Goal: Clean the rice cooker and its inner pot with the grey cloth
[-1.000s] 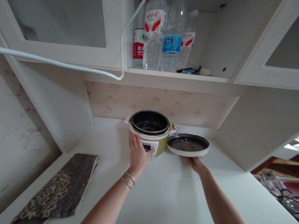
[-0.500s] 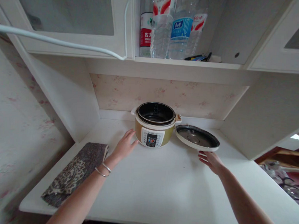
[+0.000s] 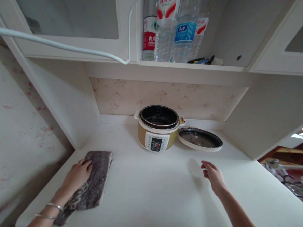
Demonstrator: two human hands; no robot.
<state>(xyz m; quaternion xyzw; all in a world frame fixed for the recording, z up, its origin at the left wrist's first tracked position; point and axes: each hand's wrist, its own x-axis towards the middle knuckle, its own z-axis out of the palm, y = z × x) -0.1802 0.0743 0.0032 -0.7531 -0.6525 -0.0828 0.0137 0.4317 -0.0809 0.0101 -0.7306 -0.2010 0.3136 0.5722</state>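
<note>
My left hand (image 3: 77,175) rests on a folded grey-brown patterned cloth (image 3: 93,183) at the left front of the white counter (image 3: 149,192), fingers curled over its edge; two bangles sit on that wrist. My right hand (image 3: 213,174) hovers open above the counter, fingers spread, holding nothing. An olive-green rice cooker (image 3: 158,129) with a dark inner pot stands uncovered at the back of the counter. Its lid (image 3: 200,139) lies upside down just to its right.
Several water bottles (image 3: 172,25) stand on an open shelf above, beside small dark items. A white cable (image 3: 68,46) hangs across the upper cabinet doors. Cabinet side panels close in the counter at left and right.
My left hand left the cooker's front and moved down-left onto the cloth. My right hand let go of the lid's rim and drew back toward me.
</note>
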